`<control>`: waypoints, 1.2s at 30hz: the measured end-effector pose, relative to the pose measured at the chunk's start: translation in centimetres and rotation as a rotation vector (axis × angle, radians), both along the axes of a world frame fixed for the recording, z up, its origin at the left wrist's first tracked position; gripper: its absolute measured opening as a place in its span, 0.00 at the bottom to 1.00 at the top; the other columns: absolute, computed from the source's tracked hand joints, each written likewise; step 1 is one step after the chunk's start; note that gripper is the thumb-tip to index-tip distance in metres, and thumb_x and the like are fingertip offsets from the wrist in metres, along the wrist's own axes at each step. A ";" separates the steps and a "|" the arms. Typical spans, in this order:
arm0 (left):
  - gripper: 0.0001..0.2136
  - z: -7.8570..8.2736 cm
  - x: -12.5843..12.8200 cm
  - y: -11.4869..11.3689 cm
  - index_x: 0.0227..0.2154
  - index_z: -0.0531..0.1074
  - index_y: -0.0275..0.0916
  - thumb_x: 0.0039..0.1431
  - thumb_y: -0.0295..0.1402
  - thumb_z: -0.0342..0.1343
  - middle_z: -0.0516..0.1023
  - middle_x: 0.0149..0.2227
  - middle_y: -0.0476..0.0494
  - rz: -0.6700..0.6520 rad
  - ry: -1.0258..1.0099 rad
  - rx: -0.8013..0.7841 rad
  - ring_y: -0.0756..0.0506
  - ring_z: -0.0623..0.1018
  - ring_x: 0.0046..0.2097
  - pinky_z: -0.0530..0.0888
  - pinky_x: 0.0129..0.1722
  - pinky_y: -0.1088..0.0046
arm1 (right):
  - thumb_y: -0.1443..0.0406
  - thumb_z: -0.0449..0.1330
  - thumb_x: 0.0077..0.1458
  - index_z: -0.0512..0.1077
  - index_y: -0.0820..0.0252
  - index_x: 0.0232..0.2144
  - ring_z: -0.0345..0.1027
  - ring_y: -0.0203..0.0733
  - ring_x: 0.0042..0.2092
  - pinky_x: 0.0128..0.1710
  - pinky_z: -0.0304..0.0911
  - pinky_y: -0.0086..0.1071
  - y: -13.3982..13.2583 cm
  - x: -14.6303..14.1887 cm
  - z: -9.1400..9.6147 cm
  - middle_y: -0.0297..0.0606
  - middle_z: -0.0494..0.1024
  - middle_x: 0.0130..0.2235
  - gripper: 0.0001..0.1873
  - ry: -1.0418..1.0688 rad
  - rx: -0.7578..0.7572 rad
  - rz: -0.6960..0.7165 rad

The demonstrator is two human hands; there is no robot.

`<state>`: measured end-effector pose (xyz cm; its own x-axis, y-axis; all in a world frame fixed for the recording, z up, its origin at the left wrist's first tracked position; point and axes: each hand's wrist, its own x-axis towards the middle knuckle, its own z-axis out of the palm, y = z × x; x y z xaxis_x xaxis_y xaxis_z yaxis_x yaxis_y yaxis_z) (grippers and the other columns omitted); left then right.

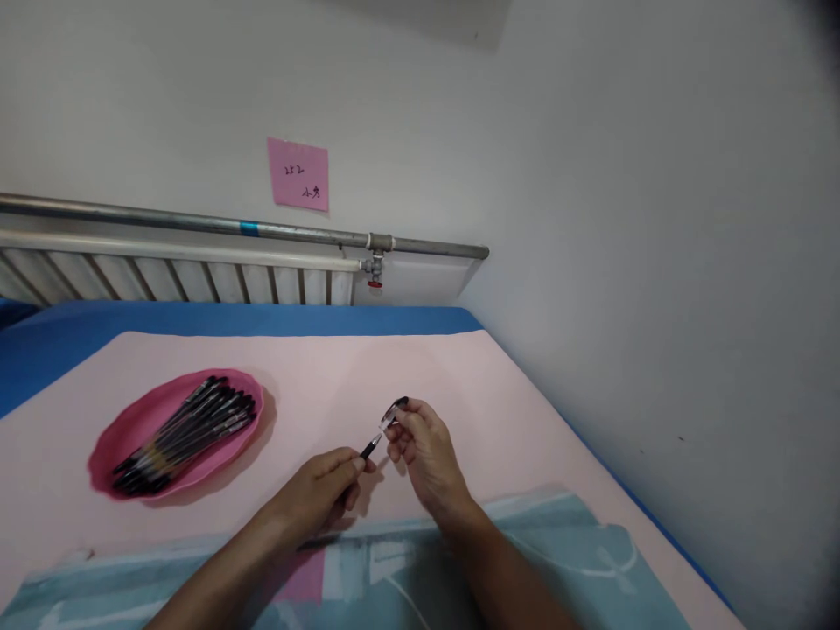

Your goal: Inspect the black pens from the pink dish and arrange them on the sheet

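My left hand (328,486) is closed around the barrel of a black pen (371,446), whose silver tip points up and to the right. Pinched between the fingers of my right hand (426,451) is a clear pen cap (394,413) with a dark end and clip. The cap's mouth faces the pen tip and lies very close to it; whether they touch I cannot tell. To the left, a pink oval tray (108,437) with a scalloped rim holds a heap of similar black capped pens (197,429).
A pale pink sheet (315,372) covers the blue table (295,319). A teal patterned cloth (557,542) lies along the near edge. Behind stand a radiator (289,284), a pipe (164,219) with a red valve (374,284), and a wall with a pink note (298,175).
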<state>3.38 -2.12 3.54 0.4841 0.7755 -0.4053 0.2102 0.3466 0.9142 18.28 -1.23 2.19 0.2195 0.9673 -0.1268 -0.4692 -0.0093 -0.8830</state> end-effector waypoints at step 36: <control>0.14 -2.4 -0.1 0.6 0.23 0.64 0.38 0.50 0.45 0.48 0.57 0.16 0.57 0.061 0.060 0.215 0.53 0.57 0.19 0.54 0.20 0.76 | 0.57 0.58 0.47 0.60 0.60 0.22 0.58 0.29 0.15 0.13 0.47 0.23 -0.4 -1.4 -2.1 0.27 0.67 0.17 0.14 -0.185 -0.067 0.297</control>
<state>3.31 -1.54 1.12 0.4133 0.8745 -0.2538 0.2507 0.1586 0.9550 16.87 -1.60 0.12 -0.0447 0.9833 -0.1762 -0.2700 -0.1816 -0.9456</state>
